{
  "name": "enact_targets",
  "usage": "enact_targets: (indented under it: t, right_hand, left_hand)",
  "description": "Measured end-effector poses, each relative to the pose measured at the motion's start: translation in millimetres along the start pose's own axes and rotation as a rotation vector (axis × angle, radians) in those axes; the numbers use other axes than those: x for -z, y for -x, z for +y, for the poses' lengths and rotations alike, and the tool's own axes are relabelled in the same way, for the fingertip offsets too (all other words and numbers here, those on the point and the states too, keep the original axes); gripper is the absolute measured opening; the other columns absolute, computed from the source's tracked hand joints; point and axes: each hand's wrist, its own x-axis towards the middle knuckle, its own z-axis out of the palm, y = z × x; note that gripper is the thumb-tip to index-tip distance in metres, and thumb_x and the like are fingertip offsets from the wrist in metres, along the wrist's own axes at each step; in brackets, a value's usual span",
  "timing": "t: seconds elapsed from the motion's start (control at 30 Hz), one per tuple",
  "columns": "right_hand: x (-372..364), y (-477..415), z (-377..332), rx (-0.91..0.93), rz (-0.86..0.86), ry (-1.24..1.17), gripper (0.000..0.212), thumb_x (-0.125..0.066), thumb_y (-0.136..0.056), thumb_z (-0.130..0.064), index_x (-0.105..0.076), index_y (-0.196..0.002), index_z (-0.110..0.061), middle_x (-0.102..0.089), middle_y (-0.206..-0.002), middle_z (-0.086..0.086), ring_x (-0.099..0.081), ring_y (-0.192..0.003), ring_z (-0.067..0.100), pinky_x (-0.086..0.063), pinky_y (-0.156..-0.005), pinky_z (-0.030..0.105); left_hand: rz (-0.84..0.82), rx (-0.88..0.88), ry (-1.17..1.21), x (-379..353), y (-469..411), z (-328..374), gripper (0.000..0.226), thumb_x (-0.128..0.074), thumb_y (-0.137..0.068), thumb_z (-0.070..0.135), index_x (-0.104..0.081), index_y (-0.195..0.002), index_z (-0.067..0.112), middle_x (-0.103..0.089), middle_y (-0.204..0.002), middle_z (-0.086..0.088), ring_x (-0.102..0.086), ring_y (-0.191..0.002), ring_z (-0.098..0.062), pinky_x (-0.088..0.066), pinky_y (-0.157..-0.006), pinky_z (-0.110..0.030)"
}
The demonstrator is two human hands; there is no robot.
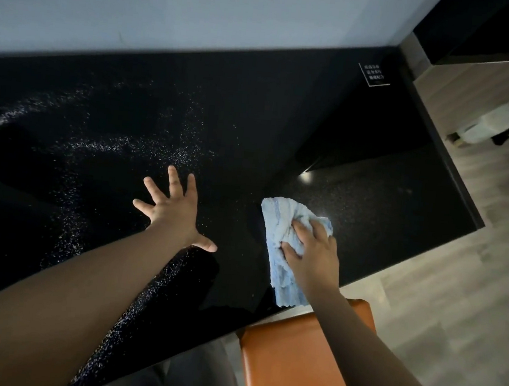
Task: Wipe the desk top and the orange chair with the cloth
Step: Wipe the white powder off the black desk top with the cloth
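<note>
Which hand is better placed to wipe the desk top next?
Right. The right hand grips the cloth on the desk top; the left hand lies spread open, holding nothing.

The desk top [254, 115] is showing a glossy, black, speckled stone-like finish, the cloth [284, 223] is looking like nubby pale-blue terry, and the orange chair [292, 367] is gleaming like smooth leather.

White lettering on the small black sign [374, 75] at the far right corner of the glossy black desk top [254, 115] is too small to read. The frame's bottom edge crops the orange padded chair [286, 367]; the right hand [312, 254] hides part of the crumpled pale-blue cloth [281, 226].
</note>
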Motion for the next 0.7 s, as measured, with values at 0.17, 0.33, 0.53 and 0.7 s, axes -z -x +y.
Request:
enact_targets:
  t: [0.17, 0.33, 0.53, 0.7]
  right_hand:
    - [-5, 28, 14, -0.036, -0.004, 0.008, 0.055, -0.057, -0.090, -0.045, -0.042, -0.141, -0.034, -0.033, -0.149, -0.003, -0.037, -0.122, 0.023, -0.044, -0.094, 0.035]
    - [-10, 44, 23, -0.049, 0.010, 0.008, 0.055, -0.058, -0.088, -0.046, -0.042, -0.139, -0.033, -0.034, -0.147, -0.002, -0.039, -0.119, 0.024, -0.049, -0.089, 0.037]
    - [-14, 61, 31, -0.059, 0.044, -0.007, 0.054, -0.060, -0.087, -0.042, -0.046, -0.138, -0.030, -0.038, -0.146, 0.002, -0.042, -0.117, 0.027, -0.048, -0.090, 0.037]
    - [-16, 80, 37, -0.081, 0.067, -0.014, 0.053, -0.062, -0.086, -0.040, -0.049, -0.136, -0.027, -0.041, -0.144, 0.005, -0.046, -0.114, 0.028, -0.047, -0.085, 0.035]
  left_hand:
    - [0.013, -0.009, 0.009, -1, 1, 0, 0.157, -0.078, -0.043, 0.074, 0.029, -0.146, 0.022, 0.042, -0.148, -0.012, 0.022, -0.136, -0.055, -0.012, -0.105, -0.073]
    - [0.017, -0.010, 0.001, 0, 3, 0, 0.157, -0.078, -0.043, 0.074, 0.028, -0.146, 0.022, 0.041, -0.148, -0.013, 0.021, -0.136, -0.055, -0.013, -0.105, -0.073]
    - [0.024, -0.015, -0.001, -1, 3, -1, 0.156, -0.078, -0.043, 0.074, 0.027, -0.146, 0.022, 0.039, -0.149, -0.013, 0.021, -0.136, -0.055, -0.012, -0.105, -0.073]
    - [0.033, -0.014, -0.014, -2, 4, -1, 0.156, -0.077, -0.042, 0.075, 0.027, -0.147, 0.022, 0.038, -0.150, -0.013, 0.020, -0.137, -0.055, -0.013, -0.104, -0.073]
